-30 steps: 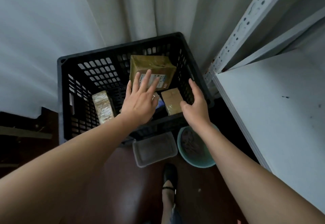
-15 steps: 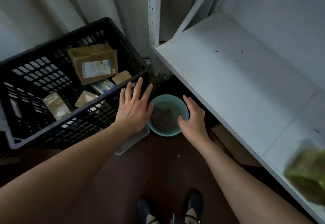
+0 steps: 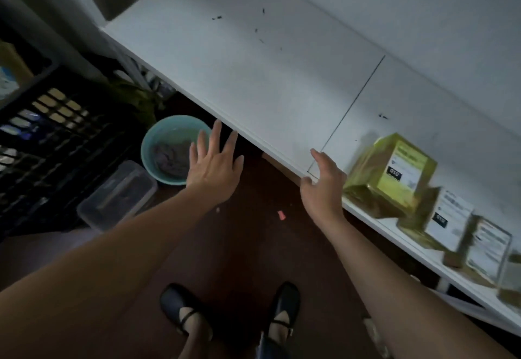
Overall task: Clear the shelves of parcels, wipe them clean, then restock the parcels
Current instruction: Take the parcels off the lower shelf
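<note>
The white shelf (image 3: 253, 71) runs diagonally from upper left to lower right, bare on its left part with a few dark specks. Several brown parcels stand at its right end; the nearest parcel (image 3: 392, 172) has a white label. My right hand (image 3: 324, 181) hovers at the shelf's front edge, just left of that parcel, fingers loosely curved and holding nothing. My left hand (image 3: 214, 161) is spread flat over the floor, beside a teal basin (image 3: 152, 138) with a grey cloth (image 3: 170, 158) in it. A black crate (image 3: 42, 144) with parcels stands far left.
A clear plastic container (image 3: 118, 195) lies on the dark floor between crate and basin. My feet in black shoes (image 3: 180, 308) stand at the bottom. A small pink scrap (image 3: 281, 215) lies on the floor. A green plant (image 3: 135, 99) sits behind the basin.
The view has swung right from the crate to the shelf. Both hands have moved right, away from the crate; my right hand now reaches the shelf edge near the parcels.
</note>
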The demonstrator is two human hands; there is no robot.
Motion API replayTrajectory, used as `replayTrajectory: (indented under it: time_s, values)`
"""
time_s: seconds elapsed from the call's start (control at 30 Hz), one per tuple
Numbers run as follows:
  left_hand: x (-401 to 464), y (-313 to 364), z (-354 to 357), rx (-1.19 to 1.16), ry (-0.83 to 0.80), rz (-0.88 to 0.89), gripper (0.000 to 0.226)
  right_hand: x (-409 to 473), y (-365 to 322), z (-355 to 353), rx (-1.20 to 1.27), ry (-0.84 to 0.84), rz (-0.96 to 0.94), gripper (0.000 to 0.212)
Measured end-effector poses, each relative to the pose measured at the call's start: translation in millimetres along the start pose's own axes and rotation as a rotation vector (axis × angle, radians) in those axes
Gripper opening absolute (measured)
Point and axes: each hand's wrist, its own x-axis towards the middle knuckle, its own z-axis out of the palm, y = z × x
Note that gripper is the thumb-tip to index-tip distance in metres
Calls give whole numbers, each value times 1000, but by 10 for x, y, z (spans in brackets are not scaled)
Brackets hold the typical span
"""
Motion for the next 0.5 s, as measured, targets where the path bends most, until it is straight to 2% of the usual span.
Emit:
replayTrajectory:
  time_s: [0.1, 0.17, 0.23, 0.3, 0.4, 0.5]
  values:
    - [-45, 533, 280, -33, -44, 59, 57, 48, 432, -360, -71, 255, 66, 55]
    - [-53, 838, 430, -112, -102, 40, 57, 85, 663, -578, -111, 454, 104, 55]
    - [-62, 1118, 545, -182, -168, 21, 58, 146, 881, -801, -114, 578, 164, 56]
    - [-67, 1359, 650, -235, -227, 25, 58, 208, 1091, -1009, -71, 591, 254, 60]
    - [-20, 1657, 808, -284, -323, 25, 59, 280, 1336, -1213, 14, 484, 425, 70]
    - [-11, 1938, 863, -384, -408, 10, 58, 278, 1562, -1254, 115, 321, 407, 88]
